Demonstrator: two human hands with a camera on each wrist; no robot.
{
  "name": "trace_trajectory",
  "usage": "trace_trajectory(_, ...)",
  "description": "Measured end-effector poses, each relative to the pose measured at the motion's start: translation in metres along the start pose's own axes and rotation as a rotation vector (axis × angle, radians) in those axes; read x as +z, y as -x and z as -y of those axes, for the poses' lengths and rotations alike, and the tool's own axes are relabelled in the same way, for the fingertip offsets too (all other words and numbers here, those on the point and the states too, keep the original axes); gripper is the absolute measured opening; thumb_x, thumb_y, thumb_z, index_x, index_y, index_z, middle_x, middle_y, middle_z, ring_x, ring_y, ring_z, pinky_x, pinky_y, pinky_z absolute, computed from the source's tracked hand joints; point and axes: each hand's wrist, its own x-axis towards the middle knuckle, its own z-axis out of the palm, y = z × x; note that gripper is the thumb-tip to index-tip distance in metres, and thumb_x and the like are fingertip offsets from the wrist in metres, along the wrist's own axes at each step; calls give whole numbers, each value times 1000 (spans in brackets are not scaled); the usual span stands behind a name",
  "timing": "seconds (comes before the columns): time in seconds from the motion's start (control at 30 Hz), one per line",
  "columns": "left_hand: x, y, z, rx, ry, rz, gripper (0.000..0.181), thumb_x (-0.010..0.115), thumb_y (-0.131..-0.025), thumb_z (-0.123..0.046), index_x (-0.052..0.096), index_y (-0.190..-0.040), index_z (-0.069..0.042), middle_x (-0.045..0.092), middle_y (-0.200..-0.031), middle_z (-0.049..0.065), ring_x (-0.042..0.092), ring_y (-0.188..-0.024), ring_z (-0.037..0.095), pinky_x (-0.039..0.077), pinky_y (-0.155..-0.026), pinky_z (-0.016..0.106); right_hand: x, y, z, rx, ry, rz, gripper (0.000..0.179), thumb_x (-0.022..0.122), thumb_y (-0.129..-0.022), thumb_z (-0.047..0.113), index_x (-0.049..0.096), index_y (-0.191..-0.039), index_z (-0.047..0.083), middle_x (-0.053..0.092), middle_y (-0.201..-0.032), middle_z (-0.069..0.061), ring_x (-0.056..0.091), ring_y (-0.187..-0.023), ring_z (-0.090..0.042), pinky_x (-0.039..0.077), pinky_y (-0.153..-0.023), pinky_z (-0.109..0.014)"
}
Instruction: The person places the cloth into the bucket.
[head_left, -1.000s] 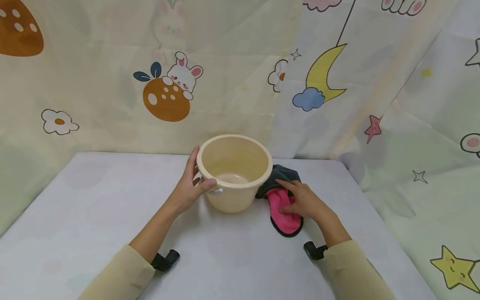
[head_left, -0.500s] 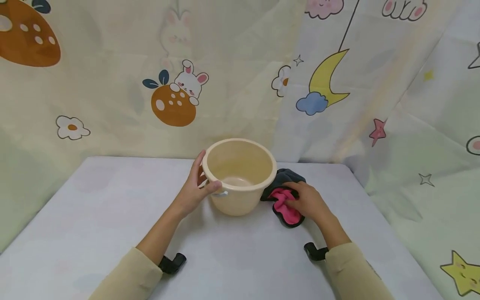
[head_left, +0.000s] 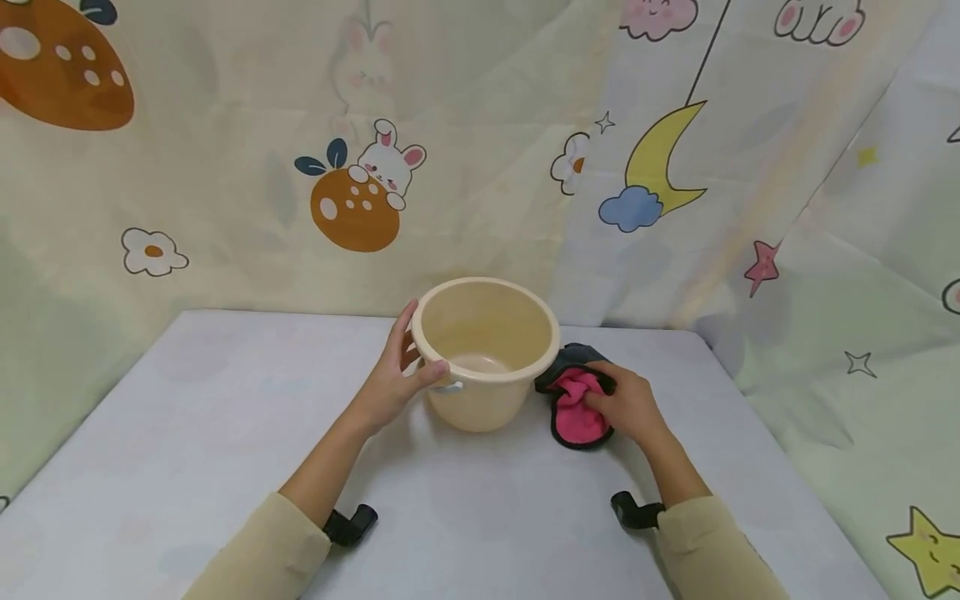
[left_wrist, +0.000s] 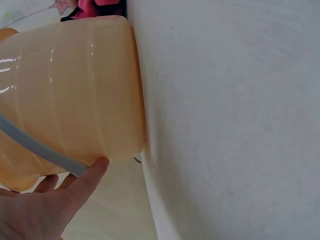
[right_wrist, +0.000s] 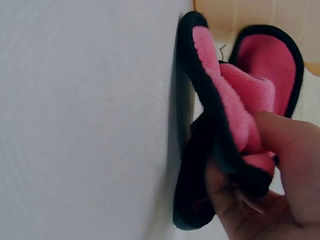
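Observation:
A cream plastic bucket (head_left: 480, 404) stands upright on the table in the head view. My left hand (head_left: 390, 379) grips its left side, thumb at the rim and fingers spread along the wall. The left wrist view shows that hand (left_wrist: 55, 205) at the bucket's pale handle (left_wrist: 42, 148). Right of the bucket is a cloth (head_left: 581, 417), plush pink on one side, dark grey on the other, edged in black. My right hand (head_left: 628, 404) pinches it, bunching its middle. In the right wrist view the thumb presses the pink pile of the cloth (right_wrist: 235, 110), other fingers behind.
The white table (head_left: 225, 433) ends at a back edge just behind the bucket. A printed curtain (head_left: 480, 208) hangs behind it and along the right side. Black wrist mounts (head_left: 351, 525) sit at both cuffs.
My right hand has gone from resting with spread fingers on the cloth to pinching it. The pink flap has crumpled and drawn up. My left hand keeps its place on the bucket; the view shifted slightly.

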Motion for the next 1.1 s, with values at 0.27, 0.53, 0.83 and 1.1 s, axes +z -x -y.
trace_trajectory(0.27,3,0,-2,4,19,7,106,76,-88,-49,4,-165,-36,25,-166,12,31,-151,39,38,-113,61,-10,3,2,63,-81,-123,46,69,-91,18,64,-135,6,66,-127,-26,57,-114,-41,52,-90,-51)
trace_trajectory(0.53,5,-1,-2,7,7,6,104,75,-89,-49,5,-165,-38,26,-167,12,32,-151,39,39,-113,60,-25,6,7,68,-119,-257,44,72,-90,18,67,-131,4,69,-120,-26,60,-109,-39,49,-84,-43)
trace_trajectory(0.83,4,-1,-3,-4,7,-2,104,76,-88,-49,6,-164,-41,27,-166,11,32,-151,39,31,-118,61,-45,8,22,64,-147,-314,42,72,-90,22,68,-129,6,71,-113,-22,61,-100,-28,48,-76,-26)
trace_trajectory(1.1,2,2,-4,-7,0,-13,103,75,-89,-47,5,-164,-40,26,-166,11,32,-151,39,33,-117,60,-64,10,43,39,-216,-304,48,73,-92,28,64,-135,8,68,-118,-21,57,-101,-23,48,-69,-12)
